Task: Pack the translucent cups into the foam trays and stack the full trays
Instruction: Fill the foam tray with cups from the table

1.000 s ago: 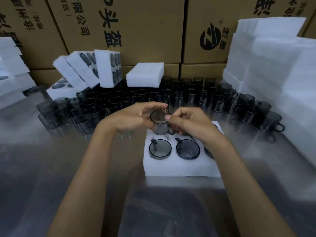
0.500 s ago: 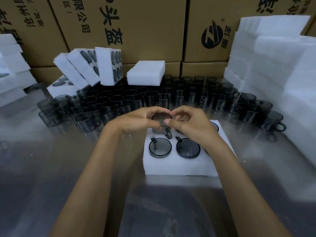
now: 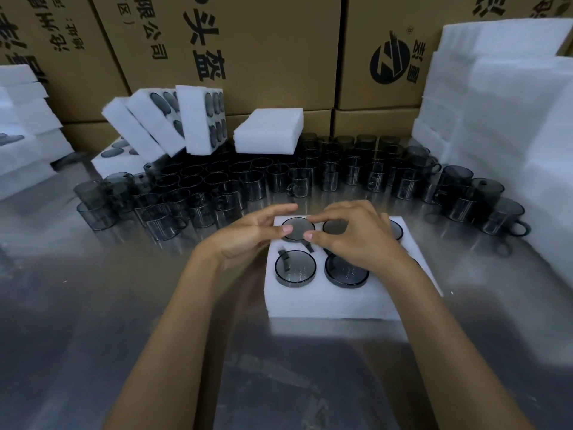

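Showed two bare arms, no sleeves, coming in from 6 o'clock. Wore nothing on the left hand (image 3: 248, 237) or the right hand (image 3: 353, 237). Had short, plain nails.

A: What blocks the far side of the tray (image 3: 325, 302)?
B: A dense band of dark cups (image 3: 310, 178) runs across the table (image 3: 93, 336) just beyond it, with only a thin strip of bare metal between.

A: And the sides?
B: On the right, a tall foam stack (image 3: 502, 119) stands behind more cups. On the left, open tabletop, with packed trays (image 3: 173, 122) leaning further back.

A: Nearer the person?
B: Bare metal, crossed by both forearms. Boxes (image 3: 263, 51) wall the back.
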{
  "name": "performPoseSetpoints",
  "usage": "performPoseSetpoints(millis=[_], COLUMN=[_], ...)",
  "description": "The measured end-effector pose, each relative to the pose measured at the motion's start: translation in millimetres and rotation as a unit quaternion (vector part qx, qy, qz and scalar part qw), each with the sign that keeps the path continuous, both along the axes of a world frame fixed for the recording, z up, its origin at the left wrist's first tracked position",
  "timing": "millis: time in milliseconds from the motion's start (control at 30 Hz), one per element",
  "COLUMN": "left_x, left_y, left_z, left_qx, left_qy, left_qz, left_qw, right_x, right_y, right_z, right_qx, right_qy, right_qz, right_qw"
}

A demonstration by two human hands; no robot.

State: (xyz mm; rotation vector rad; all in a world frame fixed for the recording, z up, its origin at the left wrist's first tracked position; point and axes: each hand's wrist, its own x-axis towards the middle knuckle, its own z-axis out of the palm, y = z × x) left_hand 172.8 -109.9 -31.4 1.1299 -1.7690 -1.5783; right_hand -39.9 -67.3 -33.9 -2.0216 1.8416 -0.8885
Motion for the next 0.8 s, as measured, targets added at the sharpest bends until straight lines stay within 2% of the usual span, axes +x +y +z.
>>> performPoseSetpoints(millis=[67, 267, 333, 400, 500, 667, 800], left_x=[-0.1, 0.2, -0.9, -4.9, -13.9, -28.2, -39.7], left_y=[0.5, -1.7, 0.8, 5.5, 14.6, 25.9, 42.5], left_z=[-1.8, -2.1, -3.3, -4.0, 0.9, 24.3, 27.8], left_qx=[0.023, 0.030, 0.027, 0.014, -0.015, -0.121, -0.150], left_qy=[0.017, -0.010, -0.021, -0.042, -0.092, -0.268, -0.373], left_qz=[0.016, 0.038, 0.048, 0.064, 0.102, 0.097, 0.100], left_qw=[0.999, 0.999, 0.998, 0.997, 0.990, 0.951, 0.910], right_x=[-0.3, -4.8, -20.5, -46.3, -72.5, -77.7, -61.8], right_y=[-1.5, 2.4, 3.5, 4.5, 11.6, 23.5, 30.9], right_z=[-1.1, 5.1, 8.8, 8.7, 0.3, -13.1, -17.8], right_qx=[0.001, 0.008, 0.008, 0.058, 0.144, 0.087, 0.103], right_qy=[0.002, 0.022, 0.049, 0.052, -0.053, -0.184, -0.259], right_qz=[0.002, 0.005, -0.066, -0.152, -0.158, -0.178, -0.151], right_qw=[1.000, 1.000, 0.997, 0.985, 0.976, 0.963, 0.948])
